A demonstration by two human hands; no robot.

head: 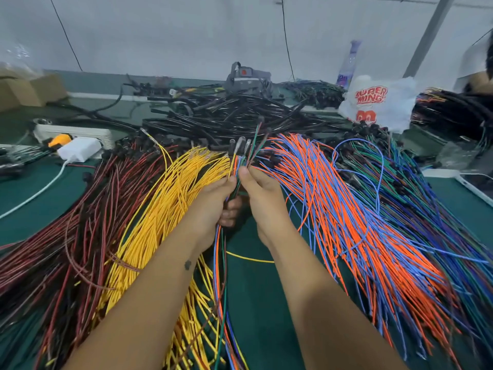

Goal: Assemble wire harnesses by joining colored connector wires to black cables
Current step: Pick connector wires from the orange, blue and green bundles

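On the green tabletop (256,303) I see fans of dark red, yellow (170,209), and orange-and-blue wires (346,209), with the black cables (226,116) heaped just beyond my hands. My left hand (213,204) grips a small mixed bundle of colored wires (241,153) that runs away from me toward that heap, while my right hand (260,188) pinches it at the tips, fingers curled, so both are equally near. A white bag (373,102) reads "SUPER WINGS".
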